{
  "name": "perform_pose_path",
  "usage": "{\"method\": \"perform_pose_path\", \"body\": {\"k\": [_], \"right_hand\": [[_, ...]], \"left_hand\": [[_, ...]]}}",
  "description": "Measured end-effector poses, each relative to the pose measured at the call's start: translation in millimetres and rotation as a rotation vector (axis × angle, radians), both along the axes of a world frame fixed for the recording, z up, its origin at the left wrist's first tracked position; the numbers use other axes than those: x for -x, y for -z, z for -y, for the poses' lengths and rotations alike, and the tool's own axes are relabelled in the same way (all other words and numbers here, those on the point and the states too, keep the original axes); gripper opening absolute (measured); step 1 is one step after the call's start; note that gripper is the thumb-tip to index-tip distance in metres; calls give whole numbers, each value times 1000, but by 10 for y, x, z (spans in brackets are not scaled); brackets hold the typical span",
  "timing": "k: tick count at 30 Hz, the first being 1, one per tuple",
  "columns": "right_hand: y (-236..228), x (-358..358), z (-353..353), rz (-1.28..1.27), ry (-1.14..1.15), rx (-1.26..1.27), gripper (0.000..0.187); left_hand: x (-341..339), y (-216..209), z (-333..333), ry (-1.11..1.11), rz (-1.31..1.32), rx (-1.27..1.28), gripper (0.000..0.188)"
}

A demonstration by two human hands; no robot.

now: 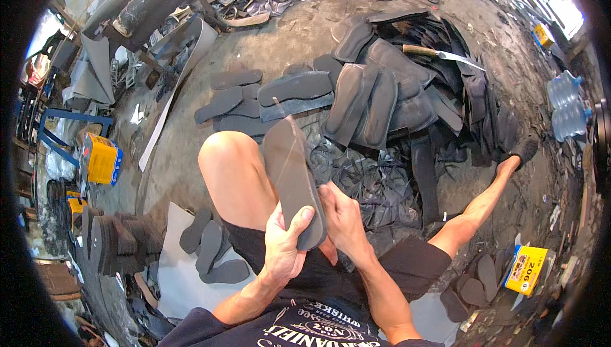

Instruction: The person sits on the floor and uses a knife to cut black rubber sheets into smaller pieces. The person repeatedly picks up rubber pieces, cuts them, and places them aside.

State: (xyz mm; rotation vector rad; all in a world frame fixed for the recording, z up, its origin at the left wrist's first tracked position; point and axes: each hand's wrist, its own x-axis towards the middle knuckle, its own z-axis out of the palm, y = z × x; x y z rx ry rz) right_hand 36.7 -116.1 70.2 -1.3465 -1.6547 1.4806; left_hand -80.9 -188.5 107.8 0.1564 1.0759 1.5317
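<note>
Grey sole piece [289, 162] is standing out lengthwise in the middle of the scene, just right of my bent left knee [230, 153], its far end tilting slightly left. My left hand [283, 253] is clamping its near end, the thumb pressing on the upper face and the other fingers bending underneath. My right hand [344, 216] is curling close beside the right edge, its fingers drawn together; I cannot tell whether they are touching the sole or hiding a small tool.

I seem to be working on that right edge, perhaps trimming or checking it. My next move is probably calling for a firm left grip and a careful right hand following the curve, with the left thumb well clear of the edge.

Beyond, flat dark soles [296, 86] are lying on the floor [286, 41]. Farther right, a wooden-handled knife [440, 55] is resting on a heap of dark sole pieces [363, 102]. Dark scraps [375, 178] are littering the floor beyond my right hand.
</note>
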Motion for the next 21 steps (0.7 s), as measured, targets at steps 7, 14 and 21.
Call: {"method": "perform_pose_path", "body": {"k": [7, 14, 21], "right_hand": [[489, 90, -695, -230, 95, 176, 54], [-127, -485, 43, -287, 73, 213, 55], [-226, -894, 565, 87, 135, -14, 63]], "left_hand": [[-72, 43, 342, 248, -112, -108, 69], [-65, 308, -28, 203, -336, -126, 54], [-22, 217, -698, 195, -227, 111, 40]]}}
